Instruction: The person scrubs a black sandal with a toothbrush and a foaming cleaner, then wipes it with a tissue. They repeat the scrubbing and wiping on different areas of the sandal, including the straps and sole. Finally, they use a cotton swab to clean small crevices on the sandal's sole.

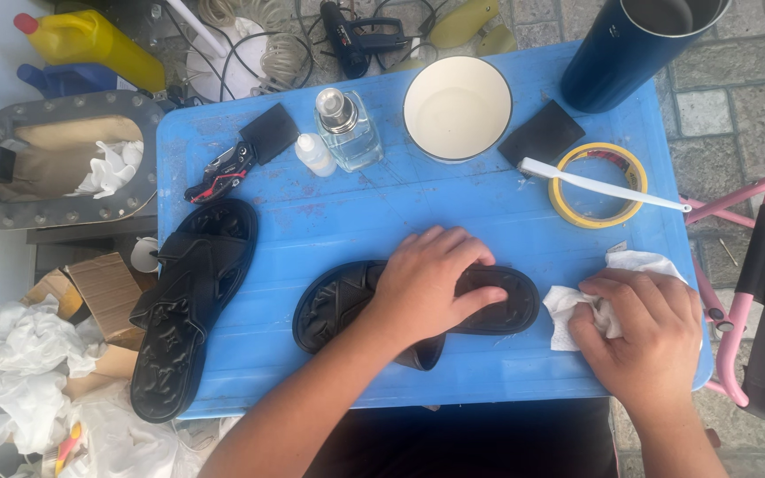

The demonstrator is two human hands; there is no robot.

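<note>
head view: black sandal (338, 305) lies under left hand (427, 283) fingers (480, 296).

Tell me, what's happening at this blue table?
A person is working on a pair of black sandals at a blue table. The left hand presses down on one sandal lying in the middle, while the right hand grips a crumpled white tissue beside it. The other sandal lies at the table's left edge. A white bowl, a clear spray bottle, a tape roll and a toothbrush sit further back.
</note>
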